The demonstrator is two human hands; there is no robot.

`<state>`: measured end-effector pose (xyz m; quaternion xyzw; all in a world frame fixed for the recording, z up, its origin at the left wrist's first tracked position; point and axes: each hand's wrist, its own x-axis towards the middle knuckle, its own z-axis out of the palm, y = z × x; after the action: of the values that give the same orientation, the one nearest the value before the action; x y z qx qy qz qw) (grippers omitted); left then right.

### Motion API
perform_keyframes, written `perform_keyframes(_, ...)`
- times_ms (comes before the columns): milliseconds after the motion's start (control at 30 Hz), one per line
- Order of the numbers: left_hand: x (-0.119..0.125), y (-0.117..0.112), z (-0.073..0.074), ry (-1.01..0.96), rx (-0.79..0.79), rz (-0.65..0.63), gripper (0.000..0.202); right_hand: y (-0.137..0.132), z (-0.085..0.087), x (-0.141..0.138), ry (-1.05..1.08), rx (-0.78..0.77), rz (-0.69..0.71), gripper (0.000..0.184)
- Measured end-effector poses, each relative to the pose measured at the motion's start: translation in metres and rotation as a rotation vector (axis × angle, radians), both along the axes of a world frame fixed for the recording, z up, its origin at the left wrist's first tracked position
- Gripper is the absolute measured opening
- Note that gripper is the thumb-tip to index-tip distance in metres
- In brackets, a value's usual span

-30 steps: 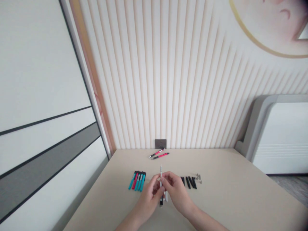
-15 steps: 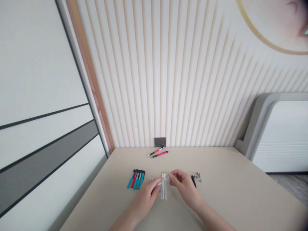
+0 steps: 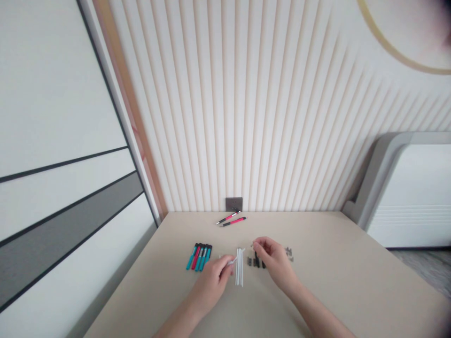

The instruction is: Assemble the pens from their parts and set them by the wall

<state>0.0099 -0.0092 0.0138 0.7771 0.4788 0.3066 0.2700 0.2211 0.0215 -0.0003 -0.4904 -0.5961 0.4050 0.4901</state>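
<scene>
The left hand (image 3: 212, 278) is curled, thumb and forefinger pinching the end of a thin white tube (image 3: 231, 261) low over the table (image 3: 334, 281). The right hand (image 3: 274, 259) nips a tiny piece (image 3: 252, 244), too small to identify, between its fingertips. Between the hands lie straight white tubes (image 3: 240, 267) and stubby black parts (image 3: 254, 261). Left lie glossy teal and red barrels (image 3: 199, 257); right, small metal bits (image 3: 289, 254). Far off lie two slim pink pens (image 3: 231, 219).

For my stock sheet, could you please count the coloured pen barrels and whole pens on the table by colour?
Teal barrels in the row: 4
Red barrel in the row: 1
Pink pens near the wall: 2
Total: 7
</scene>
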Motion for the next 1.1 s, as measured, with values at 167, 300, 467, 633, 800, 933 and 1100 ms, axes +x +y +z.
perform_keyframes(167,-0.001,0.001,-0.006,0.024,0.006,0.079,0.027,0.003,0.004,0.014,-0.363,0.099,-0.078,0.03)
perform_keyframes(300,-0.001,0.0,-0.006,0.051,0.006,0.075,0.03,-0.001,0.002,0.012,-0.592,0.161,-0.011,0.025)
perform_keyframes(467,0.0,-0.001,-0.003,0.068,0.011,0.094,0.03,-0.004,-0.003,0.01,-0.747,0.195,0.006,0.022)
perform_keyframes(633,0.0,-0.001,0.0,0.101,0.021,0.102,0.03,-0.002,-0.007,0.012,-0.813,0.172,-0.003,0.02)
perform_keyframes(800,0.001,-0.002,0.0,0.126,0.036,0.103,0.028,-0.003,-0.007,0.01,-0.82,0.164,0.002,0.02)
perform_keyframes(933,0.001,-0.002,0.001,0.149,0.033,0.09,0.028,-0.004,-0.008,0.009,-0.821,0.169,0.018,0.017)
perform_keyframes(1100,0.001,-0.002,0.001,0.102,-0.012,0.081,0.03,-0.005,-0.002,0.007,-0.773,0.19,-0.008,0.019)
